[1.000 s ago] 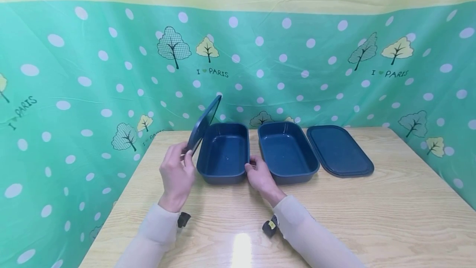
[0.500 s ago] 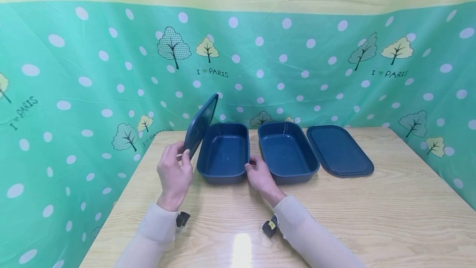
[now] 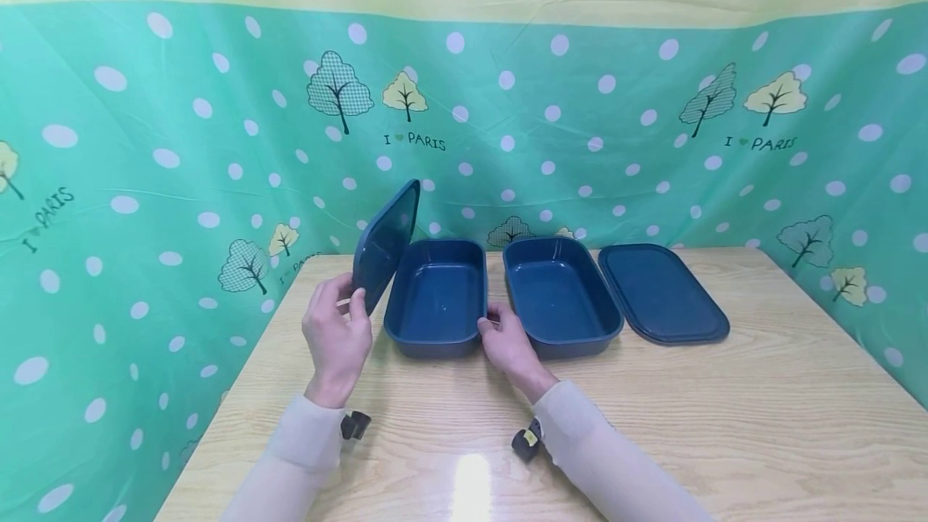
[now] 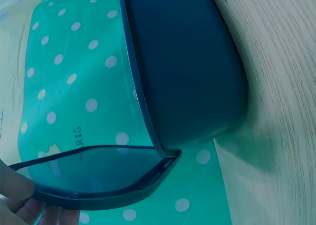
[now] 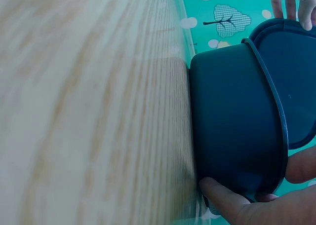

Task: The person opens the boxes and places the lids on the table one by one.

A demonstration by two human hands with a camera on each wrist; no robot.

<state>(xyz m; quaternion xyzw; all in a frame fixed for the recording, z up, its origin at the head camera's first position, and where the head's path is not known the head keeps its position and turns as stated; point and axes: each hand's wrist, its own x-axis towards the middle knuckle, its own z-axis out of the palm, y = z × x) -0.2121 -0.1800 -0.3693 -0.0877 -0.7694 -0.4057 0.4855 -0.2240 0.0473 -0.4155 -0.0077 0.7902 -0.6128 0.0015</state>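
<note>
In the head view my left hand (image 3: 337, 341) pinches the near edge of a dark blue plastic lid (image 3: 387, 244). The lid stands steeply tilted along the left side of an uncovered, rectangular blue food container (image 3: 433, 350). Its far end reaches higher than the container's rim, and the left wrist view shows a corner of the lid (image 4: 98, 170) right at that rim. My right hand (image 3: 513, 351) grips the container's near right corner, thumb in front and fingers along the right wall. In the right wrist view, the fingers (image 5: 302, 167) lie close to the rim.
A second blue container (image 3: 580, 350), also uncovered, stands just right of my right hand. Beside it a matching lid (image 3: 663, 292) lies flat on the wooden table (image 3: 783, 393). A green dotted curtain (image 3: 551, 135) hangs behind the table's far edge.
My left hand has shifted slightly left with the lid, turning its underside more toward the head camera. The right hand and both containers have kept their places.
</note>
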